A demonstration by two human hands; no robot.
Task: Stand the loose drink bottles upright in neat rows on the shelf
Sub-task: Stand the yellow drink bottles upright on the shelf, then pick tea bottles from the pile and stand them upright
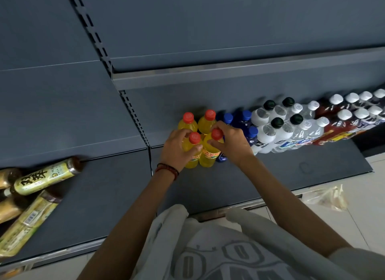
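Note:
Several yellow drink bottles with red caps stand upright on the grey shelf (270, 175), two at the back and two in front. My left hand (177, 150) grips the front left yellow bottle (192, 152) around its shoulder. My right hand (231, 142) holds the front right yellow bottle (209, 154) just under its cap. To their right, rows of blue-capped bottles (245, 117), white bottles (268, 131) and red-labelled bottles (337, 121) stand upright. Loose tea bottles (45, 177) lie on their sides on the left shelf bay.
An upper shelf edge (229, 73) overhangs the rows. A slotted upright (135, 117) divides the two shelf bays. A crumpled plastic wrapper (325, 198) lies on the tiled floor at the right. My white shirt fills the bottom of the view.

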